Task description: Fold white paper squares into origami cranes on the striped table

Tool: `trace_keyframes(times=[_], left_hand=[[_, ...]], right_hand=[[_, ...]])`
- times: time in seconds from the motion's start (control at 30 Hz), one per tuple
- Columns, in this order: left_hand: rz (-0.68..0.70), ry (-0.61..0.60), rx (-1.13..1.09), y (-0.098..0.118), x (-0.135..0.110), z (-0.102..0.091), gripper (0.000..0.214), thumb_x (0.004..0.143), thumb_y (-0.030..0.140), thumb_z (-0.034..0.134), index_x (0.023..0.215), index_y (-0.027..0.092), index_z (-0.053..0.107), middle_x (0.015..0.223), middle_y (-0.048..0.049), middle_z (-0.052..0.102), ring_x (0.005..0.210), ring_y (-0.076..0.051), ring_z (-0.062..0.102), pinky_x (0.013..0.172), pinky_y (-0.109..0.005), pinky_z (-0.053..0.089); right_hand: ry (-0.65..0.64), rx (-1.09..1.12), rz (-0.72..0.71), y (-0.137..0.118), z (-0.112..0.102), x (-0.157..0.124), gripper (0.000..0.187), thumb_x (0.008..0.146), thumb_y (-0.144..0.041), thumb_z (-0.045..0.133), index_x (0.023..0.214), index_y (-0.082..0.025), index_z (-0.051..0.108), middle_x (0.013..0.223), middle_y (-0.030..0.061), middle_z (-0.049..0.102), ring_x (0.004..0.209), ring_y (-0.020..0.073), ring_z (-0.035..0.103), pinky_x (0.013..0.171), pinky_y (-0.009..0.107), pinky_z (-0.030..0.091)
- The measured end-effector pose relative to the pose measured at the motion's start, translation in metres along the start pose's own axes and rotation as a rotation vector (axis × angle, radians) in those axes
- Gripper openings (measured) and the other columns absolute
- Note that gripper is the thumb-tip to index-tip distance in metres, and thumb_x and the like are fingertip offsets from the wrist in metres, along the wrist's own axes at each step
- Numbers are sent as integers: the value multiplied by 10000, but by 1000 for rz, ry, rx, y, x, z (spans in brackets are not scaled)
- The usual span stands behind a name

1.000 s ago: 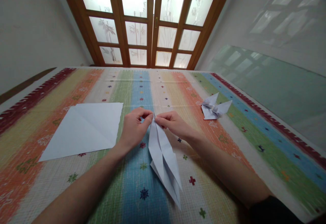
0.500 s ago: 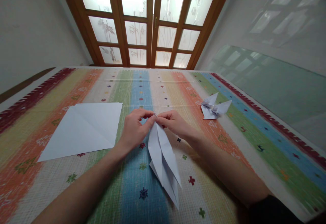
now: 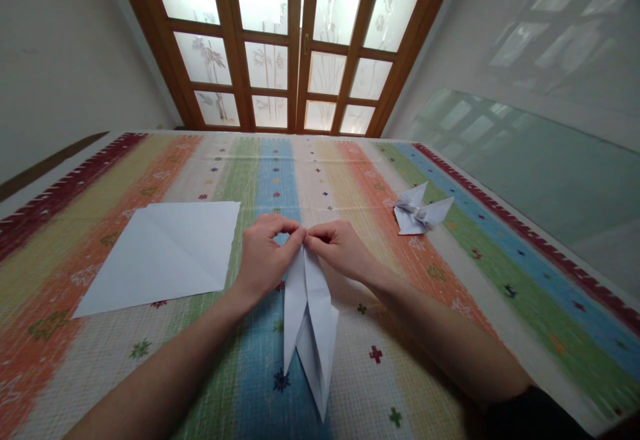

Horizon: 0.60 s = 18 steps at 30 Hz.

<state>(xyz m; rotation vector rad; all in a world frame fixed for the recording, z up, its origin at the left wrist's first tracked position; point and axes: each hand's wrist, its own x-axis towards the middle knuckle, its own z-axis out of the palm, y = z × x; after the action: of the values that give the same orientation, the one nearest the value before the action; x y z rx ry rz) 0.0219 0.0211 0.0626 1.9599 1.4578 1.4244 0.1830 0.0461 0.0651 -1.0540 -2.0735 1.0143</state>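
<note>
Left hand: fingers pinched the fold's top tip.
Right hand: fingers squeezed the same tip.
Fold: just right of the sheet.
Risk: tip might tear if both hands pulled hard.

Place: a room in a home.
Doors: wooden doors with a grid of frosted panes etched with bamboo; daylight comes through them.
Walls: plain pale wall on the left, and a glossy green panel on the right that mirrors the panes.
Surface: striped cloth in many colours, sewn with small crosses and flowers.
Pastime: folded paper, a creased sheet and a paper bird, all hobby things and no trade tools.
</note>
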Motion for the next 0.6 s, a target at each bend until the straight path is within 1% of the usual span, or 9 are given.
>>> trace_keyframes(times=[0.07,0.17,0.23,0.27,0.4,0.47,0.6], left_hand=[[4,26,13,0,0,0,162,789,258,603,658,206,681,682,-2,697,686,-166,603,717,-320,495],[-11,63,3,1,0,-1,159,780,269,613,648,212,681,672,4,696,685,-166,603,712,-316,490],[-35,50,-41,1,1,-2,157,774,287,620,655,212,689,671,4,698,678,-165,606,692,-306,487],[-52,30,-75,0,1,-2,165,778,299,618,660,210,692,673,2,700,673,-163,608,680,-301,485],[-128,-28,-201,-1,3,-2,208,798,331,591,680,201,702,692,-11,709,659,-160,615,642,-289,477],[-137,-19,-204,-2,3,-1,193,788,328,607,682,201,707,695,-9,710,657,-158,615,640,-287,476],[-105,13,-173,-3,2,0,165,767,293,633,643,206,697,650,6,689,635,-147,603,640,-279,472]], right_hand=[[2,10,2,0,0,0,399,869,-401,481,537,-183,446,545,-48,314,523,82,294,499,239,222],[33,58,-1,1,1,0,365,867,-424,521,618,-164,585,570,-31,455,558,91,393,525,229,287],[56,96,-6,2,1,1,325,858,-411,542,680,-158,642,605,-18,532,581,97,443,551,228,329],[61,112,-8,3,0,1,311,854,-401,548,690,-157,651,611,-16,548,582,97,453,557,229,340],[60,138,-5,3,0,2,293,844,-368,556,651,-161,630,589,-25,534,562,91,443,549,226,339],[52,135,-6,4,0,2,298,844,-367,557,643,-158,628,585,-27,528,559,88,438,545,226,334],[28,149,-10,5,3,2,334,842,-416,578,641,-154,628,579,-26,532,554,85,436,533,227,321]])
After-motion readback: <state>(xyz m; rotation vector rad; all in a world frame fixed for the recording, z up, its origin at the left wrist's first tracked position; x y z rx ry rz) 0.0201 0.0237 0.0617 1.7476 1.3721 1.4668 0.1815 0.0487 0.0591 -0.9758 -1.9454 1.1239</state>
